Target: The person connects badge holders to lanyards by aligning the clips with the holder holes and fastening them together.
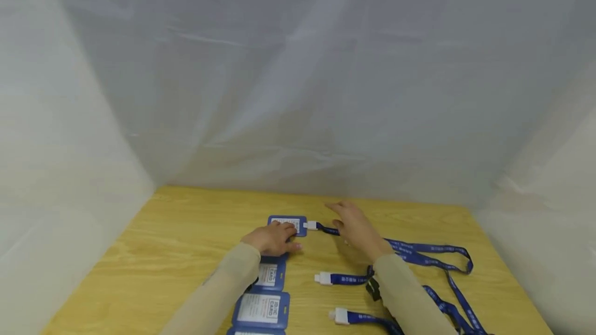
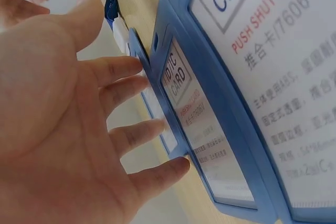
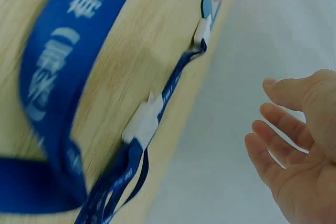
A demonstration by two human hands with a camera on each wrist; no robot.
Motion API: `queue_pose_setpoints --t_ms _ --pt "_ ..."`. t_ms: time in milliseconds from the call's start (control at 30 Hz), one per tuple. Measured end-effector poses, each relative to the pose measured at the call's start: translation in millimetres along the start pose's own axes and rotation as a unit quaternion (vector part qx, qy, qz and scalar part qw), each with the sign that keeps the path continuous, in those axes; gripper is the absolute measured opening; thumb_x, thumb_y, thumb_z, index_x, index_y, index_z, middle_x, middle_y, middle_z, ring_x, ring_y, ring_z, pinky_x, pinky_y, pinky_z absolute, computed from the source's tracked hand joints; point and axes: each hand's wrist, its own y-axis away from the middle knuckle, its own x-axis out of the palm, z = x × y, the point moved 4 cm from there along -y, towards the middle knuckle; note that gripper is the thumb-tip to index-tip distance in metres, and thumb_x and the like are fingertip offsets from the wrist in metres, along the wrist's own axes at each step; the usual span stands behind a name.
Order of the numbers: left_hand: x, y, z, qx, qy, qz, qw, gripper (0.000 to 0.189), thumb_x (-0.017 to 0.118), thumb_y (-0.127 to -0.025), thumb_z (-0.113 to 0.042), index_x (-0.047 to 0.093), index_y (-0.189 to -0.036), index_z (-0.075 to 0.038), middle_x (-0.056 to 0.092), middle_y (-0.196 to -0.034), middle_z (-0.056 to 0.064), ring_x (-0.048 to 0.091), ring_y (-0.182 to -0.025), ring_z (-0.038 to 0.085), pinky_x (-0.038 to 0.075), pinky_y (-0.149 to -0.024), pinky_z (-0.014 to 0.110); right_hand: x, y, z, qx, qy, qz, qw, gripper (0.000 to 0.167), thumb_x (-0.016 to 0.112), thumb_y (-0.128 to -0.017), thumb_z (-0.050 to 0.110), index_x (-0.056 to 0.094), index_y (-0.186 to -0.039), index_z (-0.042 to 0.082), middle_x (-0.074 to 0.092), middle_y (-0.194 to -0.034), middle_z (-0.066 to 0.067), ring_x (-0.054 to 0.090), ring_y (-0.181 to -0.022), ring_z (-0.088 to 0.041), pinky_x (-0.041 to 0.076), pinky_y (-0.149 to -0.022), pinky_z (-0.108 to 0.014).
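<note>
My left hand [image 1: 274,239] reaches over the farthest blue ID card holder [image 1: 301,219], fingers spread at its face. In the left wrist view the fingertips lie right at the holders' edges. A white clip [image 1: 312,225] joins that holder to a blue lanyard [image 1: 430,247] stretching right across the wood. Above this strap hovers my right hand [image 1: 356,229], its fingers loosely bent and nothing between them. The right wrist view shows the right hand [image 3: 294,135] apart from the lanyard and its white buckle [image 3: 143,123].
Several more blue card holders [image 1: 285,310] form a column nearer me. Two other lanyards end in white clips, a middle clip [image 1: 324,277] and a near clip [image 1: 341,316]. White sheeting [image 1: 298,92] surrounds the wooden table [image 1: 153,252] at the back and sides.
</note>
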Motion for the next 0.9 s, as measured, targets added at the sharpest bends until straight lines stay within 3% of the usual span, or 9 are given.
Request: queue_pose_setpoints --t_ms 167,333,500,667,900 --pt "-2.0 6.2 0.6 0.028 0.034 -0.005 0.999 0.064 0.049 -0.103 -0.053 0.044 -0.154 -0.014 0.035 -0.163 0.006 0.028 -0.152 0.033 0.029 -0.123 0.053 -9 18.1 -4 -0.001 0.024 -0.007 0.9997 0.046 0.07 -0.095 0.006 0.06 -0.14 0.011 0.066 -0.125 -0.011 0.062 -0.115 -0.028 0.057 -0.096 -0.043" --pt "-21.0 17.4 -0.4 0.059 0.073 -0.042 0.9947 0.065 0.049 -0.105 -0.049 0.039 -0.156 -0.011 0.03 -0.165 0.012 0.025 -0.153 0.035 0.025 -0.125 0.053 -14 29.7 -11 -0.018 0.054 -0.015 0.9983 0.045 0.072 -0.093 0.007 0.062 -0.138 0.01 0.066 -0.124 -0.01 0.063 -0.113 -0.028 0.057 -0.094 -0.043" --pt "-33.4 33.0 -3.6 0.07 0.065 -0.08 0.9922 0.064 0.049 -0.104 -0.05 0.039 -0.156 -0.013 0.031 -0.165 0.013 0.027 -0.153 0.034 0.026 -0.124 0.054 -13 36.0 -20 -0.017 0.073 -0.009 0.9971 0.044 0.075 -0.092 0.008 0.064 -0.134 0.008 0.067 -0.12 -0.01 0.064 -0.11 -0.028 0.058 -0.093 -0.043" --pt "-31.4 46.6 -6.1 0.09 0.062 -0.115 0.9874 0.062 0.052 -0.105 -0.044 0.041 -0.154 -0.008 0.036 -0.162 0.014 0.032 -0.15 0.035 0.03 -0.122 0.053 -6 37.7 -28 0.0 0.067 0.01 0.9977 0.039 0.076 -0.09 0.008 0.068 -0.128 0.004 0.068 -0.116 -0.012 0.065 -0.105 -0.029 0.058 -0.091 -0.045" --pt "-24.0 63.0 -6.8 0.084 0.068 -0.123 0.9864 0.064 0.052 -0.104 -0.046 0.04 -0.155 -0.01 0.036 -0.162 0.014 0.031 -0.15 0.037 0.029 -0.122 0.055 10 41.7 -46 0.023 0.049 0.033 0.998 0.029 0.076 -0.091 0.008 0.072 -0.119 0.002 0.07 -0.109 -0.012 0.067 -0.098 -0.028 0.059 -0.087 -0.046"
